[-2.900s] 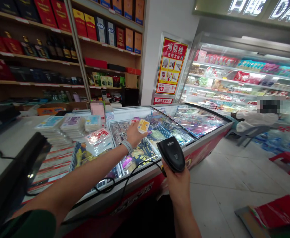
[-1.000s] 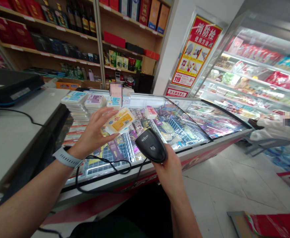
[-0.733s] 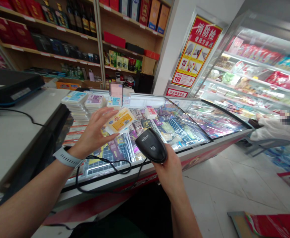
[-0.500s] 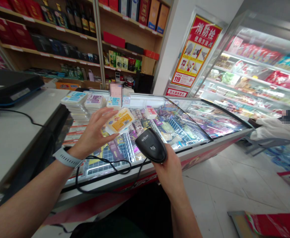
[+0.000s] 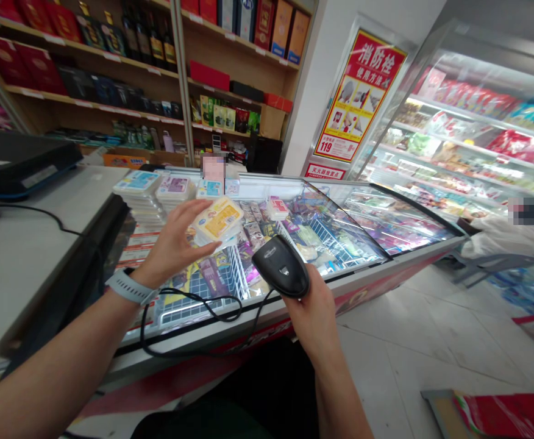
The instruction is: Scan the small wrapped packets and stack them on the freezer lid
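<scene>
My left hand (image 5: 175,241), with a pale watch band on the wrist, grips a clear-edged tub with a yellow label (image 5: 224,219) by its left side, above the freezer's glass. My right hand (image 5: 311,308) is wrapped round the handle of a black barcode scanner (image 5: 281,266), whose head points up and left toward the tub. A black cable (image 5: 203,297) loops between the two arms. Stacks of tubs with blue labels (image 5: 139,181) and purple labels (image 5: 175,186) stand behind my left hand.
The chest freezer (image 5: 363,274) holds baskets of packets and a small stack of red-labelled tubs (image 5: 277,208). A grey counter (image 5: 66,201) lies at left. Shelves of boxes and bottles stand behind. At far right a person in a white top (image 5: 500,236) sits on a chair.
The yellow-labelled tub has tilted slightly in my left hand and shifted a little left and up. The scanner in my right hand has moved slightly right.
</scene>
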Action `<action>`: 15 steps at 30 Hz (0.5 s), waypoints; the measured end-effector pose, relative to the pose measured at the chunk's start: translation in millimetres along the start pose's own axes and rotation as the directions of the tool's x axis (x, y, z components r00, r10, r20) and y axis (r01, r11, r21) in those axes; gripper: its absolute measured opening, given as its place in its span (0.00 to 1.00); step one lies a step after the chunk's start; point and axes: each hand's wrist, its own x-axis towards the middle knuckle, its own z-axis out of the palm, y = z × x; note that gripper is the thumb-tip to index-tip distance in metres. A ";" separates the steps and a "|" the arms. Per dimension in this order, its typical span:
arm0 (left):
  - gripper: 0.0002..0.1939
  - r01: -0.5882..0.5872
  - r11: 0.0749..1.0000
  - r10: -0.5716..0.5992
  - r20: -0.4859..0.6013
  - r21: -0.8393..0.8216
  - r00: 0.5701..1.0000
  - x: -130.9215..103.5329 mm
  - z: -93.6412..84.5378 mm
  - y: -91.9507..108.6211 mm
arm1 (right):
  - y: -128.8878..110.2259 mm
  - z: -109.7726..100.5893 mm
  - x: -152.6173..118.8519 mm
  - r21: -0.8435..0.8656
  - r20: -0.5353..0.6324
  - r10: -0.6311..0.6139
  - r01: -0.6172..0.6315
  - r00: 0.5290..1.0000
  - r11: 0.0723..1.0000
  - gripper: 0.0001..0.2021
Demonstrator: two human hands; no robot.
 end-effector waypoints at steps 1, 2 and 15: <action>0.36 0.036 0.999 -0.036 -0.002 -0.012 0.999 1.8 1.1 -2.0 | 1.0 -0.4 0.6 0.003 -0.019 0.001 -0.001 1.000 1.000 0.10; 0.37 0.074 0.997 -0.074 0.002 -0.019 0.997 3.8 1.9 -4.2 | 2.2 -1.1 1.5 0.007 -0.037 0.005 -0.005 0.999 1.000 0.10; 0.44 0.313 0.946 -0.305 0.093 -0.087 0.948 11.9 8.7 -36.0 | 37.4 -30.1 13.0 0.257 -0.310 0.261 -0.184 0.914 0.949 0.24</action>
